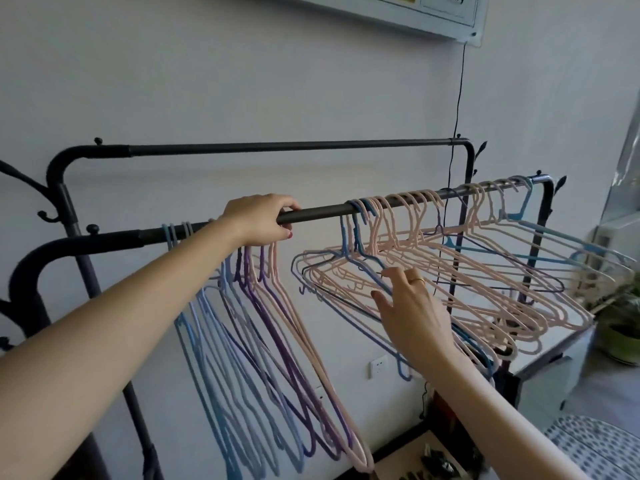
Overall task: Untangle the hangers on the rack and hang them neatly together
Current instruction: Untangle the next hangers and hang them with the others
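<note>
A black rack's front rail (318, 211) runs from lower left to upper right. A neat bunch of blue, purple and pink hangers (263, 344) hangs straight down on its left part. My left hand (259, 218) grips the rail over the hooks of that bunch. To the right, a tangled spread of pink and blue hangers (450, 271) lies fanned out sideways along the rail. My right hand (408, 303), fingers spread and wearing a ring, touches a dark blue hanger (367, 263) at the near edge of the tangle.
A second, higher rail (277, 147) stands behind, close to the wall. A black cable (457, 109) drops down the wall behind the tangle. A white cabinet (550, 355) and a potted plant (620, 327) sit at right, a dotted cushion (595, 448) at the lower right.
</note>
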